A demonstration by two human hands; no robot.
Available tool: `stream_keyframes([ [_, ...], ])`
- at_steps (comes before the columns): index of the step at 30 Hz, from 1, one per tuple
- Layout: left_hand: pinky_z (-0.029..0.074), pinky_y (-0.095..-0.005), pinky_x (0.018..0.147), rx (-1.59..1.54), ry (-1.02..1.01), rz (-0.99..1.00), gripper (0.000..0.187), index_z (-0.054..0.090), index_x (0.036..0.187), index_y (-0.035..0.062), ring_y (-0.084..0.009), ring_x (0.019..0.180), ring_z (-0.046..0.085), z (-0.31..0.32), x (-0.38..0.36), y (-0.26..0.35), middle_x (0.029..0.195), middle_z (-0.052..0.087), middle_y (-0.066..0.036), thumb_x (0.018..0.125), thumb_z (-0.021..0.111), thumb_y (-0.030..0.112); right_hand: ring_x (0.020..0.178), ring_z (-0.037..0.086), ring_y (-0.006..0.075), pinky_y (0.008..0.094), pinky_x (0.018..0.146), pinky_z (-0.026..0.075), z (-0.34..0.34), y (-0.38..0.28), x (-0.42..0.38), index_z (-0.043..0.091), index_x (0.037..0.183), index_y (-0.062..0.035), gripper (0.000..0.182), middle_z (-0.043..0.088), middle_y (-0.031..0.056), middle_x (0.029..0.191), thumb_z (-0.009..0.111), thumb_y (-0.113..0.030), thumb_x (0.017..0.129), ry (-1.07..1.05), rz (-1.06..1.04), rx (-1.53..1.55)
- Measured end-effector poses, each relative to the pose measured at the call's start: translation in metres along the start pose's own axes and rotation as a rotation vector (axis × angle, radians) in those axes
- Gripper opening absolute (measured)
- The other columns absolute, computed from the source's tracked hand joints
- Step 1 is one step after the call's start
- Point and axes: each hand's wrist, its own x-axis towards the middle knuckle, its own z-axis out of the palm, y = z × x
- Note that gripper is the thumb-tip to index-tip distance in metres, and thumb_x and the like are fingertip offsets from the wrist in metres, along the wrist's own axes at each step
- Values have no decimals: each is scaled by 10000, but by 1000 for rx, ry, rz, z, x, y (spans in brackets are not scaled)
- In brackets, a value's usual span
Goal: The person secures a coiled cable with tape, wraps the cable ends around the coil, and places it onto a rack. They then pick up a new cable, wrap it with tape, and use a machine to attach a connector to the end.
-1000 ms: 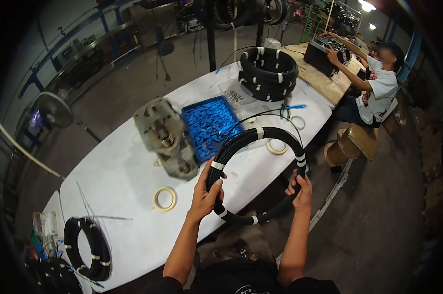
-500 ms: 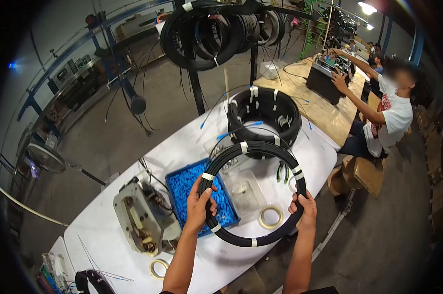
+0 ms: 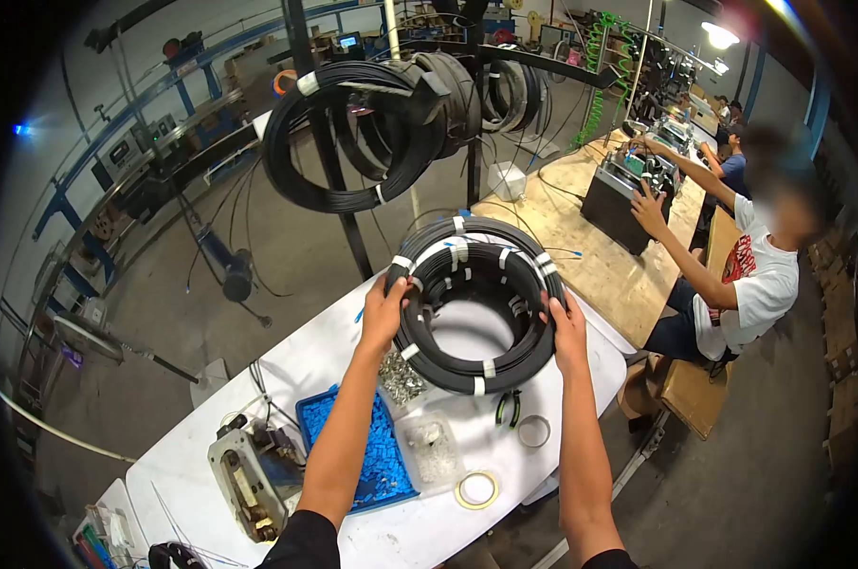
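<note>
My left hand (image 3: 383,311) and my right hand (image 3: 566,327) grip opposite sides of a black cable coil (image 3: 438,372), bound at intervals with white tape. The coil is tilted over a stack of similar taped coils (image 3: 467,270) on the white table (image 3: 372,545), overlapping it in this view. Fingers of both hands wrap round the ring, thumbs on top. Just below the coil lie green-and-black cutters (image 3: 508,409) and a roll of tape (image 3: 533,431). Small metal parts (image 3: 402,381) sit in a container near my left forearm.
A blue bin (image 3: 391,501) of blue pieces, a clear box (image 3: 459,465) of small parts and a tape roll (image 3: 476,490) stand nearer me. A bench machine (image 3: 244,486) is at left. More coils (image 3: 292,190) hang from a rack. A person (image 3: 766,256) works at the wooden table (image 3: 533,228).
Both hands have carried the coil forward, away from me, from above the blue bin and clear box to over the stack. My view has shifted too.
</note>
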Motion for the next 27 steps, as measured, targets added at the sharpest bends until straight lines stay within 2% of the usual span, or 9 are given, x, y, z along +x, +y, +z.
stream_keyframes([
  [4,445,-417,937,453,33,-30,466,446,1298,-26,-390,1087,596,9,36,-51,1158,616,-260,943,519,267,1301,455,359,374,1097,336,-4,45,40,337,1421,63,659,470,249,1392,613,-202,884,32,-83,-778],
  [5,440,-430,944,508,54,-20,464,429,1310,-16,-409,1095,587,13,34,-65,1163,608,-273,936,524,242,1347,394,380,386,1119,306,-7,65,40,312,1436,54,675,410,281,1428,601,-174,869,34,-170,-803],
  [7,434,-450,957,581,82,3,469,403,1332,-18,-442,1107,572,14,31,-76,1179,591,-296,922,527,174,1343,401,374,384,1116,310,-3,59,36,312,1436,53,673,418,277,1424,598,-158,865,41,-116,-771],
  [12,433,-445,970,595,90,15,509,388,1345,-52,-444,1112,571,10,29,-86,1181,592,-302,919,533,187,1294,472,345,359,1080,349,-2,64,35,360,1437,7,643,476,249,1394,600,-138,858,79,-108,-570],
  [14,459,-418,924,618,133,28,468,435,1315,3,-397,1049,621,11,31,-88,1123,635,-257,909,557,201,1282,486,339,352,1071,355,6,46,27,372,1435,3,633,491,242,1385,600,-160,868,108,-58,-559],
  [19,507,-411,843,490,317,46,372,589,1126,-12,-371,937,670,21,21,-85,984,683,-237,866,641,248,1302,474,308,334,1075,341,14,52,0,351,1459,-10,612,476,222,1415,562,-242,934,243,10,-467],
  [23,483,-354,891,276,313,-17,504,581,1225,-27,-246,1010,643,19,0,-105,1094,681,-174,864,670,313,1368,382,327,339,1118,278,18,68,-33,283,1481,12,660,348,232,1501,558,-266,949,259,-36,-462],
  [26,455,-341,945,372,339,64,564,551,1280,-34,-254,1049,622,11,-47,-123,1154,660,-176,905,637,379,1311,438,287,331,1079,339,20,62,-58,229,1507,-12,682,362,212,1494,566,-220,951,193,43,-415],
  [27,455,-324,936,177,239,-53,521,572,1253,-32,-213,1029,616,4,-72,-118,1125,670,-156,929,614,374,1282,459,273,333,1058,363,16,65,-64,215,1514,-25,689,367,200,1492,572,-187,948,153,58,-374],
])
